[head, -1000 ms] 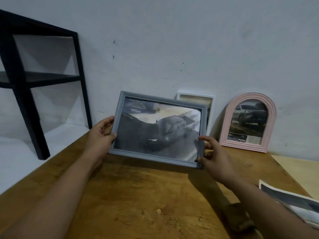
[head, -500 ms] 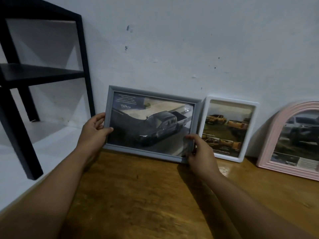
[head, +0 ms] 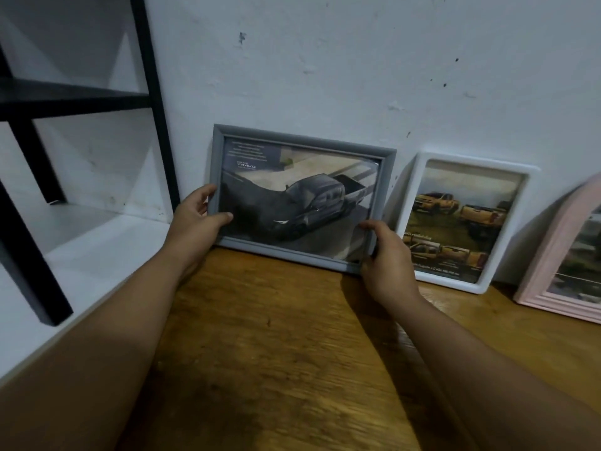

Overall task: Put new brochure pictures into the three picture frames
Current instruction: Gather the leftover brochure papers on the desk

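Note:
A grey picture frame (head: 302, 141) with a dark pickup-truck brochure picture stands on the wooden table (head: 276, 353), leaning against the white wall. My left hand (head: 195, 226) grips its left edge, thumb on the glass. My right hand (head: 387, 255) grips its lower right corner. To its right leans a white frame (head: 419, 222) holding a picture of yellow trucks. A pink arched frame (head: 553, 249) with another car picture leans at the far right, partly cut off by the view's edge.
A black metal shelf unit (head: 153, 76) stands to the left on a white surface (head: 81, 255) beside the table. The white wall (head: 357, 60) runs behind the frames.
The grey frame has gone from held in the air down and back to the wall, left of the white frame. Both hands keep their grip; the view has shifted closer and leftward.

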